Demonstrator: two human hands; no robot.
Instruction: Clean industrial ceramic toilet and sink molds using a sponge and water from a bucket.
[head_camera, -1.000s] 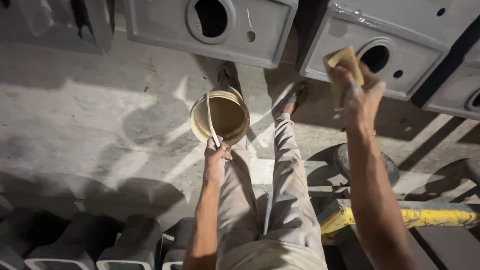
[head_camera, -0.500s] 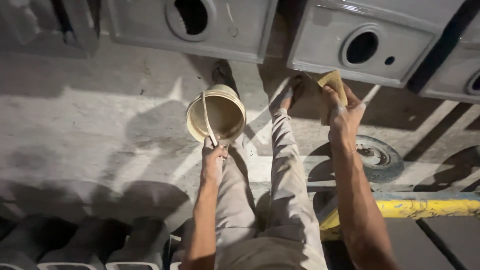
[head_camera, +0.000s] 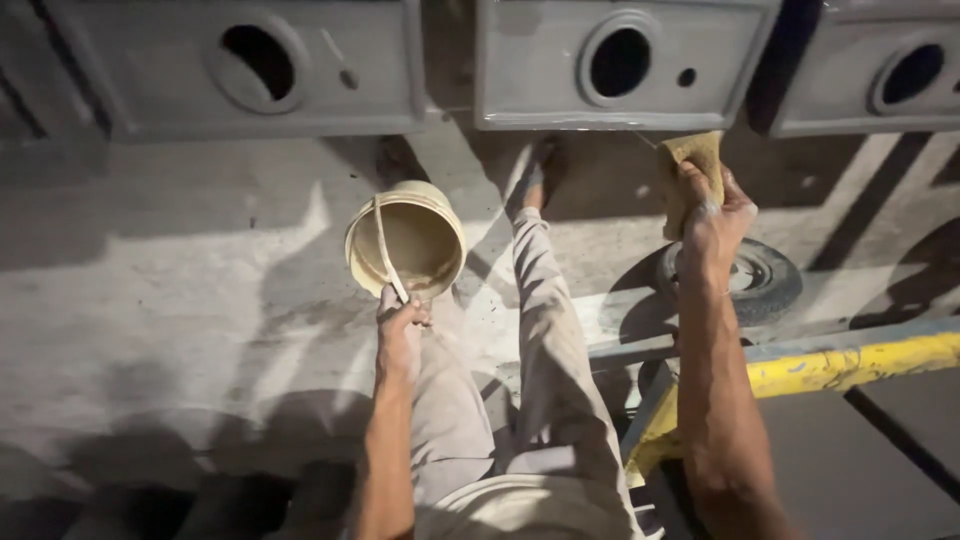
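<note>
No packages, labels, signs or screens are showing anywhere in this view; nothing here is bearing a printed face or a display.
</note>
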